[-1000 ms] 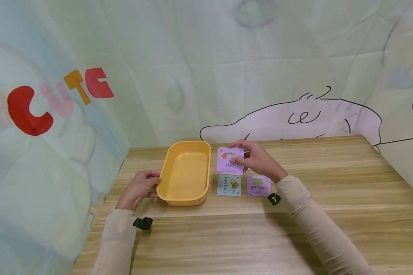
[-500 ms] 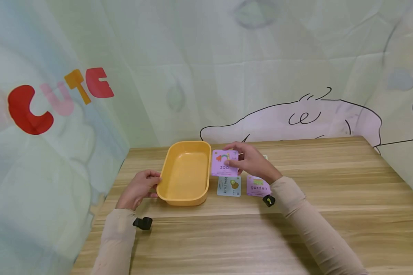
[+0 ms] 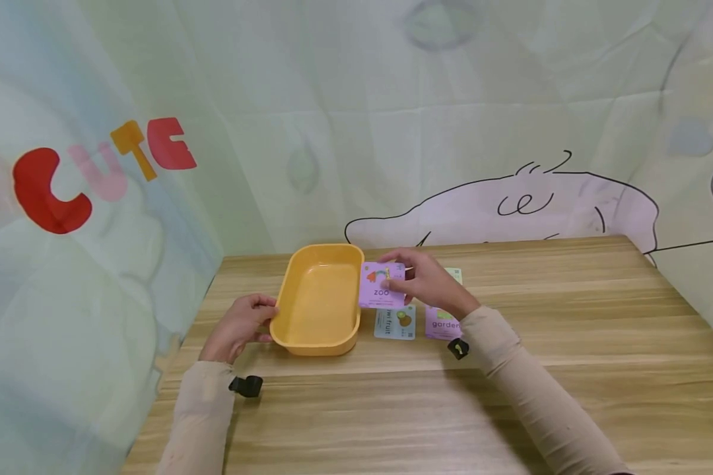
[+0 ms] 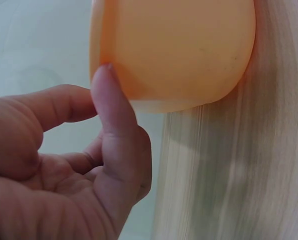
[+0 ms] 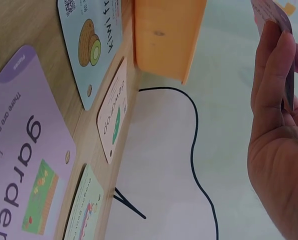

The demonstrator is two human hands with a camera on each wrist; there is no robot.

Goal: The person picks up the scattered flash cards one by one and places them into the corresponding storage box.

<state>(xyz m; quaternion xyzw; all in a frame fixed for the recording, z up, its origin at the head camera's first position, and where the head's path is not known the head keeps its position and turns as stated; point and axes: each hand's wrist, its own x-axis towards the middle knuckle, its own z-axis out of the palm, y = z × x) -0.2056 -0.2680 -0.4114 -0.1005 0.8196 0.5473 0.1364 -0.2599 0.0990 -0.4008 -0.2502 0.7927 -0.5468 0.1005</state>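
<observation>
My left hand (image 3: 242, 326) pinches the near-left rim of a yellow plastic tray (image 3: 321, 310); the left wrist view shows thumb and finger meeting at the tray's edge. In my right hand (image 3: 434, 280), a purple "zoo" flash card (image 3: 370, 298) is gripped between thumb and fingers. It is raised above the table, just at the tray's right rim in the head view. Below it lies a blue "kiwi fruit" card (image 3: 395, 326), partly covered by the held card. A purple "garden" card (image 3: 442, 328) lies beneath my right wrist.
Behind my right hand, the head view shows a bit of a pale green card (image 3: 456, 274). The right wrist view adds a pinkish "dewdrop" card (image 5: 114, 110) and a "dragon boat" card (image 5: 85, 210) flat on the wooden table (image 3: 392, 409). A printed curtain (image 3: 309, 119) hangs behind.
My right hand has moved the zoo card left and slightly nearer, up to the tray's right rim. It now covers more of the kiwi fruit card. The left hand stays put.
</observation>
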